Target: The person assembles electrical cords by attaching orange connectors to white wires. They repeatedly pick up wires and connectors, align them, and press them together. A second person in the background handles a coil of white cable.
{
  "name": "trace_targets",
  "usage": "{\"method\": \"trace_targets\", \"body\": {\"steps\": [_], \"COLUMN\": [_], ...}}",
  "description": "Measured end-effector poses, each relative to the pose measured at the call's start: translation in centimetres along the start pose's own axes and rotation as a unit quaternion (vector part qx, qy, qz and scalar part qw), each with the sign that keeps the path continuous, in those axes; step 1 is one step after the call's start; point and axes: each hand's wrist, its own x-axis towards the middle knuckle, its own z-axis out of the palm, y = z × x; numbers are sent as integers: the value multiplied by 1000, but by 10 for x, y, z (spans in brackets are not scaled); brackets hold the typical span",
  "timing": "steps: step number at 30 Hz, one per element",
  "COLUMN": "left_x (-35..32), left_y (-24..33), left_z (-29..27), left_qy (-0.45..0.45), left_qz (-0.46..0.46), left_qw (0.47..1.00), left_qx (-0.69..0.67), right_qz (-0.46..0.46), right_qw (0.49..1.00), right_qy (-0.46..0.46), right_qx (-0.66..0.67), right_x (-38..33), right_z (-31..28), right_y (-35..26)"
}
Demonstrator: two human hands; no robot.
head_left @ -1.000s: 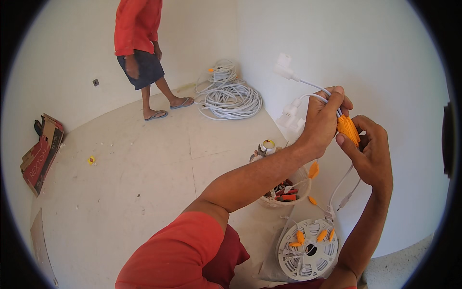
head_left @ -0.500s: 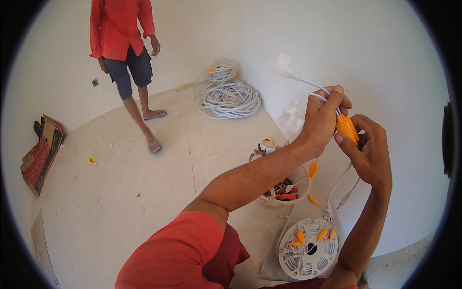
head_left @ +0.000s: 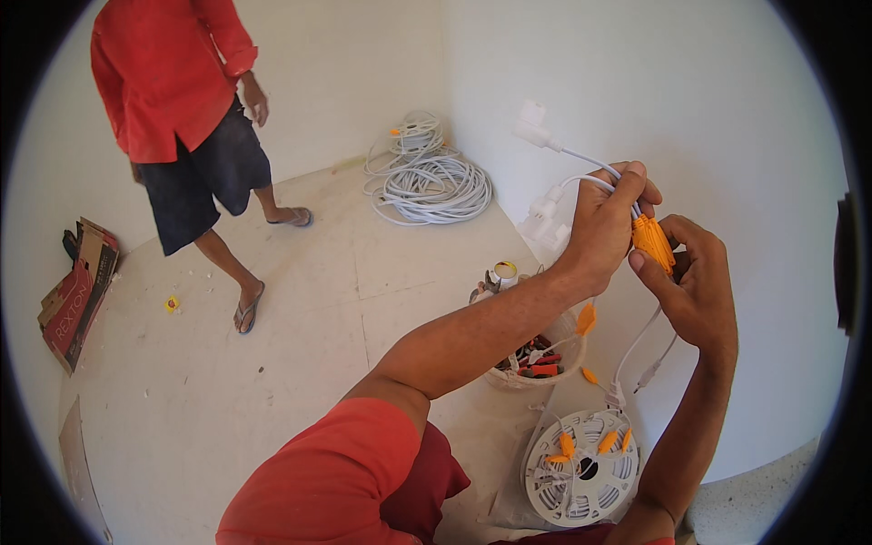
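Note:
My left hand point(head_left: 601, 227) is closed round several thin white cables point(head_left: 595, 179), just above an orange ribbed bundle of tags point(head_left: 652, 245). White plug-like connectors point(head_left: 536, 123) hang from the upper ends of these cables, to the left of the hand. My right hand point(head_left: 699, 286) pinches the orange bundle between thumb and fingers, close beside the left. Below the right hand, white cords point(head_left: 625, 363) with a plug point(head_left: 649, 373) hang down. Under my arms a white cable reel point(head_left: 581, 520) lies with several orange tags point(head_left: 607, 442) on it.
A bucket point(head_left: 520, 381) of tools stands beside the reel, with a tape roll point(head_left: 505, 270) at its top. Coiled grey cable point(head_left: 436, 191) lies in the far corner. A person in a red shirt point(head_left: 173, 82) walks at the left, near flattened cardboard point(head_left: 77, 300). A white wall point(head_left: 772, 363) rises at right.
The person in the red shirt has stepped nearer and to the left. My hands keep their hold on the cables and orange bundle, almost unmoved.

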Motion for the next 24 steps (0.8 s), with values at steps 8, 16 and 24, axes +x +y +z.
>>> {"method": "trace_targets", "body": {"steps": [8, 16, 24], "left_x": [1, -1, 2], "left_y": [0, -1, 6], "left_z": [0, 1, -5], "left_qy": [-2, 1, 1], "left_qz": [14, 17, -23], "left_qw": [1000, 1000, 999], "left_qx": [2, 3, 29], "right_qz": [-1, -17, -36], "right_qw": [1000, 1000, 999], "right_qy": [9, 14, 21], "right_qx": [-5, 14, 35], "right_x": [0, -1, -2], "right_z": [1, 4, 0], "right_y": [0, 1, 5]}}
